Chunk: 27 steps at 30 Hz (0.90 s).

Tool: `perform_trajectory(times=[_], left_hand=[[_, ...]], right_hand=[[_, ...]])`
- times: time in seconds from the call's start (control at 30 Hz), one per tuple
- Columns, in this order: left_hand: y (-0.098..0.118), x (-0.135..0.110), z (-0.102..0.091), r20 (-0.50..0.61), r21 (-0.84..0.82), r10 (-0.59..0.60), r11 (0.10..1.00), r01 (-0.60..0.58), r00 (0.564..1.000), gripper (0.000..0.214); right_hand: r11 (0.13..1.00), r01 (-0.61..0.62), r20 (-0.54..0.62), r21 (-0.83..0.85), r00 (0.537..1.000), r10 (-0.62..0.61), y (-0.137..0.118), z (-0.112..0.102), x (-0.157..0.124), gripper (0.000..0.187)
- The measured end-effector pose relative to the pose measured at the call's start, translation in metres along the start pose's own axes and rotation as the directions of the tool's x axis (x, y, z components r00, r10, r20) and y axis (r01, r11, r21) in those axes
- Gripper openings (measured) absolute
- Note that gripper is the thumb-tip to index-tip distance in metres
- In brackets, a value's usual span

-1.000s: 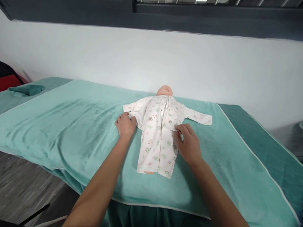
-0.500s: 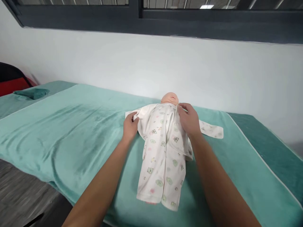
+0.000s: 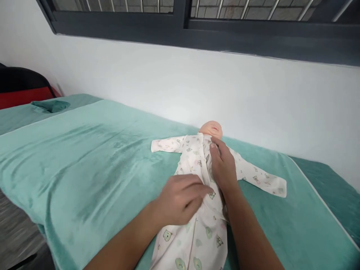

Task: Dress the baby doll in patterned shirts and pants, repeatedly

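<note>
A baby doll [image 3: 211,128] lies on its back in a white printed baby top [image 3: 191,153] and matching trousers [image 3: 194,243]. Its sleeves stretch out to both sides. My right hand [image 3: 225,165] is closed on the front edge of the top, just below the doll's chin. Lower down, my left hand [image 3: 181,198] lies across the front of the top with bent fingers, its fingertips at the flap's edge. The palm hides part of the waist, and whatever cloth sits under these fingers is mostly hidden.
A green blanket [image 3: 92,161] covers the bed, with darker bands at its ends. Behind it rises a white wall [image 3: 140,78] below a dark window frame [image 3: 118,26]. At the far left are a crumpled green cloth [image 3: 52,106] and a black and red object [image 3: 25,88].
My left hand has left the sleeve on the left and come down to the middle of the top. That sleeve now lies straight out. My right hand stays near the neckline.
</note>
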State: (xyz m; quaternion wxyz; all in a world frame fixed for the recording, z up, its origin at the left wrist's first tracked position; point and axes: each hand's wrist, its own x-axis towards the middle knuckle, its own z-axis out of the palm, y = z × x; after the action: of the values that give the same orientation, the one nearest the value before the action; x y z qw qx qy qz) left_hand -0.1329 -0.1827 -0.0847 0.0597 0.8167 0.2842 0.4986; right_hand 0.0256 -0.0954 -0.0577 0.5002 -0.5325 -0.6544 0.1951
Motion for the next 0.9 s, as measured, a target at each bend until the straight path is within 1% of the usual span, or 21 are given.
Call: perform_trajectory(times=[0.07, 0.1, 0.13, 0.17, 0.2, 0.23, 0.3, 0.33, 0.37, 0.4, 0.43, 0.5, 0.53, 0.57, 0.6, 0.63, 0.67, 0.73, 0.8, 0.83, 0.9], left_hand=[[-0.008, -0.001, -0.003, -0.158, -0.032, -0.138, 0.990, 0.134, 0.978, 0.027], [-0.011, -0.001, -0.005, -0.191, -0.023, -0.195, 0.981, 0.195, 0.962, 0.024], [-0.013, -0.001, -0.006, -0.187, -0.011, -0.238, 0.971, 0.240, 0.953, 0.020], [-0.015, -0.001, -0.007, -0.157, -0.006, -0.263, 0.964, 0.266, 0.952, 0.016], [-0.015, -0.001, -0.007, -0.117, -0.013, -0.273, 0.962, 0.273, 0.955, 0.017], [-0.015, -0.002, -0.007, -0.079, -0.032, -0.271, 0.962, 0.270, 0.959, 0.022], [-0.014, -0.004, -0.008, -0.033, -0.099, -0.270, 0.959, 0.265, 0.962, 0.035], [-0.013, -0.004, -0.008, -0.024, -0.143, -0.290, 0.948, 0.284, 0.957, 0.039], [-0.012, -0.003, -0.010, -0.017, -0.191, -0.334, 0.926, 0.325, 0.942, 0.042], [-0.013, 0.000, -0.011, -0.013, -0.238, -0.404, 0.889, 0.390, 0.915, 0.044], [-0.015, 0.005, -0.012, -0.017, -0.279, -0.494, 0.837, 0.471, 0.869, 0.046], [-0.024, 0.022, -0.013, -0.058, -0.322, -0.664, 0.719, 0.616, 0.745, 0.044], [-0.031, 0.033, -0.012, -0.104, -0.325, -0.717, 0.680, 0.658, 0.689, 0.040], [-0.040, 0.046, -0.009, -0.147, -0.309, -0.728, 0.677, 0.668, 0.670, 0.032], [-0.051, 0.059, -0.005, -0.153, -0.298, -0.725, 0.681, 0.669, 0.671, 0.025], [-0.062, 0.072, 0.000, -0.131, -0.297, -0.730, 0.674, 0.676, 0.671, 0.022], [-0.073, 0.085, 0.006, -0.117, -0.284, -0.742, 0.662, 0.693, 0.661, 0.021], [-0.092, 0.105, 0.019, -0.089, -0.188, -0.757, 0.651, 0.736, 0.647, 0.022], [-0.105, 0.119, 0.029, -0.033, -0.074, -0.777, 0.630, 0.773, 0.629, 0.019], [-0.109, 0.123, 0.032, -0.004, -0.032, -0.785, 0.620, 0.784, 0.620, 0.017], [-0.112, 0.126, 0.035, 0.039, -0.009, -0.784, 0.620, 0.784, 0.620, 0.014]], right_hand=[[1.000, -0.025, -0.065, 0.000, 0.998, 0.025, -0.001, 0.001, -0.001, 0.034], [0.999, -0.040, -0.116, -0.011, 0.992, 0.039, -0.001, 0.001, -0.001, 0.031], [0.998, -0.059, -0.172, -0.030, 0.984, 0.053, 0.000, 0.001, -0.001, 0.028], [0.995, -0.083, -0.221, -0.052, 0.973, 0.070, 0.000, 0.000, 0.000, 0.024], [0.991, -0.115, -0.250, -0.066, 0.963, 0.095, 0.001, -0.001, 0.000, 0.021], [0.986, -0.152, -0.254, -0.069, 0.958, 0.130, 0.001, -0.002, 0.001, 0.019], [0.972, -0.228, -0.200, -0.059, 0.956, 0.212, 0.002, -0.006, 0.004, 0.024], [0.964, -0.259, -0.160, -0.060, 0.956, 0.246, 0.002, -0.008, 0.007, 0.028], [0.956, -0.283, -0.122, -0.073, 0.954, 0.273, 0.001, -0.010, 0.010, 0.032], [0.948, -0.302, -0.089, -0.102, 0.952, 0.294, 0.001, -0.012, 0.014, 0.035], [0.938, -0.317, -0.063, -0.142, 0.948, 0.311, 0.000, -0.014, 0.019, 0.036], [0.915, -0.325, -0.016, -0.238, 0.943, 0.331, -0.001, -0.016, 0.031, 0.033], [0.903, -0.317, 0.004, -0.288, 0.943, 0.332, -0.002, -0.017, 0.037, 0.030], [0.891, -0.303, 0.019, -0.336, 0.944, 0.329, -0.002, -0.017, 0.044, 0.027], [0.880, -0.287, 0.036, -0.379, 0.945, 0.324, -0.003, -0.017, 0.050, 0.025], [0.866, -0.275, 0.052, -0.417, 0.944, 0.325, -0.003, -0.017, 0.055, 0.024], [0.852, -0.267, 0.065, -0.451, 0.942, 0.329, -0.004, -0.017, 0.058, 0.025], [0.821, -0.264, 0.069, -0.506, 0.937, 0.343, -0.004, -0.019, 0.061, 0.026], [0.797, -0.271, 0.054, -0.540, 0.934, 0.354, -0.003, -0.023, 0.058, 0.027], [0.802, -0.264, 0.054, -0.536, 0.937, 0.344, -0.001, -0.025, 0.055, 0.026], [0.854, -0.239, 0.062, -0.463, 0.952, 0.300, 0.003, -0.029, 0.051, 0.025]])
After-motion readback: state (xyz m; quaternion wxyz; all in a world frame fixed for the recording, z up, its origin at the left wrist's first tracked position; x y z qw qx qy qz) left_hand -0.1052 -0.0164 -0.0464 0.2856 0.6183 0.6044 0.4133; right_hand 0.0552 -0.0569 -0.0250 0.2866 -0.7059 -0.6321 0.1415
